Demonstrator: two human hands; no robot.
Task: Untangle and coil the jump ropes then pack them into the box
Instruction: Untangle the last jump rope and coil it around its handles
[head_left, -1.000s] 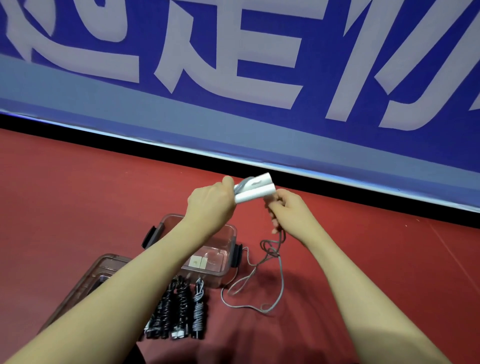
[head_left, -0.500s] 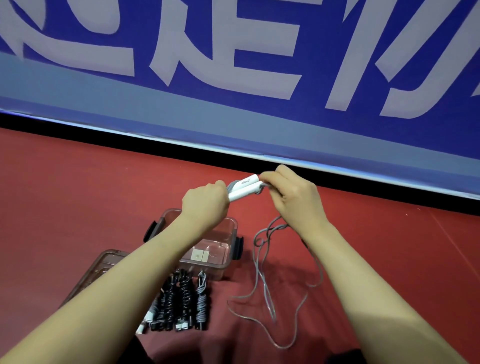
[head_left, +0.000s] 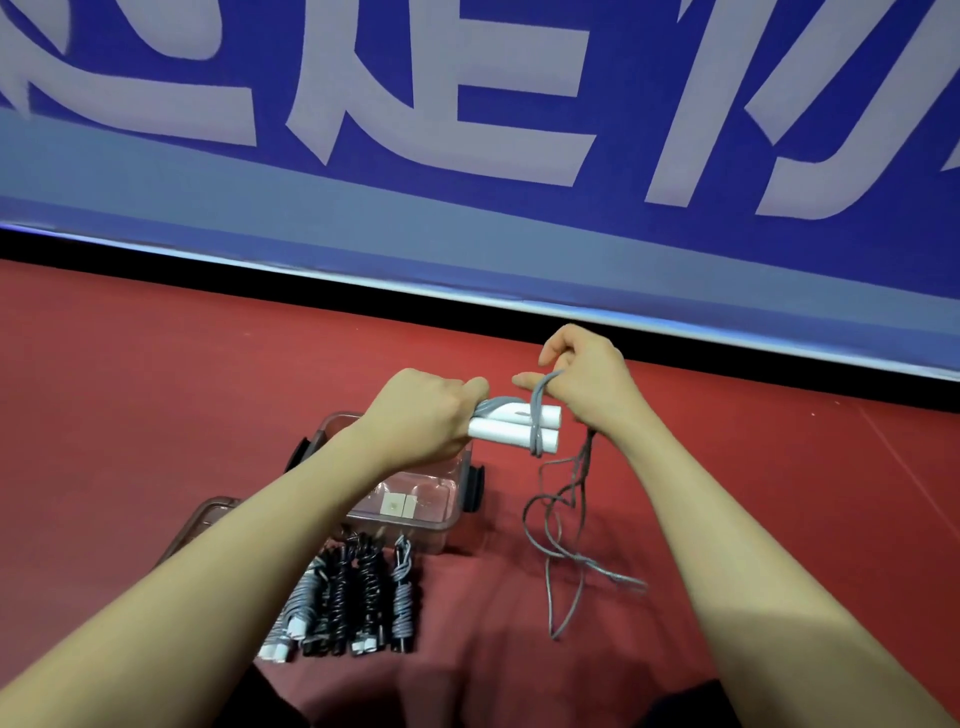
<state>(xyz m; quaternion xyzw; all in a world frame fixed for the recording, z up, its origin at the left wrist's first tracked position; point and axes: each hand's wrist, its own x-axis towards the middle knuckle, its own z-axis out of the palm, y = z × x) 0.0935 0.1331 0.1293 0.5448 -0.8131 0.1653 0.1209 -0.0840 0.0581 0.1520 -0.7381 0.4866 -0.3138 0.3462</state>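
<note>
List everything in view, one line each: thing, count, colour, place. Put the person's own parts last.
rope handles: two, white, side by side, held in the air above the box
loose rope: one, grey, looped round the handles, trailing down to the floor
box: one, clear with dark latches, on the floor below the hands
lid: one, clear brownish, on the floor left of the box
coiled ropes: about five, black and grey, in a row in front of the box
floor: red
banner: blue with white characters, behind
left hand: grips the handles
right hand: holds the rope near the handles
</note>
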